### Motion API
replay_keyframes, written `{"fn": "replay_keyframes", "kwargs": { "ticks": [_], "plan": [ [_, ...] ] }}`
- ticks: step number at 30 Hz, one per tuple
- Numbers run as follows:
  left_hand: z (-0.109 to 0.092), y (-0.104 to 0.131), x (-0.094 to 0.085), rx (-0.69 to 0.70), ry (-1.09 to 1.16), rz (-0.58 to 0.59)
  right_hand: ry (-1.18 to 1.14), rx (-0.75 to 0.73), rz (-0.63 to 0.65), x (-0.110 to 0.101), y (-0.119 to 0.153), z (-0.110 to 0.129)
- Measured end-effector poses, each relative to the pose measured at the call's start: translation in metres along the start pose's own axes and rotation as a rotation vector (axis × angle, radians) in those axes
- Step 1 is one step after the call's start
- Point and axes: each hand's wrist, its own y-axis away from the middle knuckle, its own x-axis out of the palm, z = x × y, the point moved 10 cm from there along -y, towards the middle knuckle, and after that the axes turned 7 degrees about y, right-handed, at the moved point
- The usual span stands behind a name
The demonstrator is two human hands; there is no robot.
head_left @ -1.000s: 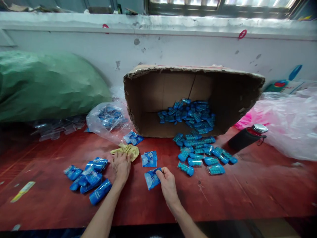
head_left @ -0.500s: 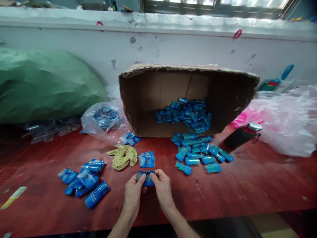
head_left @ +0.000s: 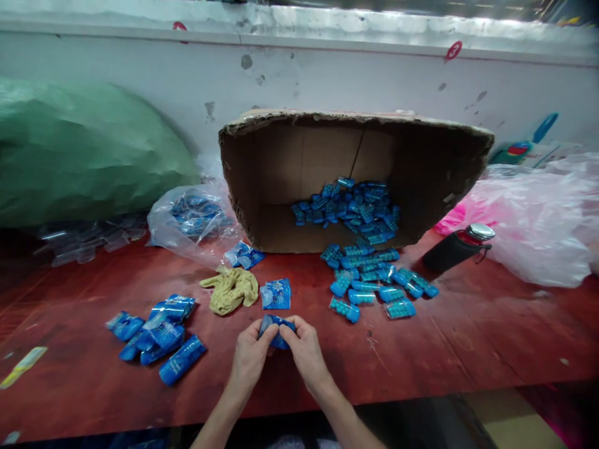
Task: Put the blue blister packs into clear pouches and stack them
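Between my two hands is a blue printed plastic sleeve (head_left: 276, 324), pinched near the front of the table. My left hand (head_left: 249, 352) grips its left side, thumb on top. My right hand (head_left: 303, 349) is closed on its right side in the same way. Just beyond lies another flat blue sleeve (head_left: 276, 294). To the right are several small clear bottles (head_left: 362, 284) with blue caps and blue-green beads. Off to the left sits a pile of blue-wrapped bottles (head_left: 159, 330).
A cardboard box (head_left: 262, 236) on its side holds more bottles. Left of it are a clear bag (head_left: 161, 218) of sleeves, a yellowish cloth (head_left: 230, 291) and a big green sack (head_left: 93, 156). A black flask (head_left: 449, 252) and pale plastic bags (head_left: 543, 231) lie right on the red table (head_left: 421, 349).
The sleeve in my hands, flatter before, is now bent and bunched between my fingers. The view has tipped slightly downward. Everything on the table stays in place.
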Motion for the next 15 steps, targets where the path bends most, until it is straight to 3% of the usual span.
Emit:
{"fn": "replay_keyframes", "kwargs": {
  "ticks": [5, 9, 15],
  "plan": [
    [0.007, 0.004, -0.002, -0.016, 0.107, -0.078, 0.098, -0.006, -0.115, -0.008, 0.003, -0.003],
    [0.010, 0.000, 0.007, -0.022, 0.034, -0.046, 0.177, -0.052, -0.156, -0.011, 0.004, -0.003],
    [0.010, 0.004, 0.008, -0.025, 0.053, -0.063, 0.054, -0.037, -0.144, -0.015, 0.008, -0.007]
  ]
}}
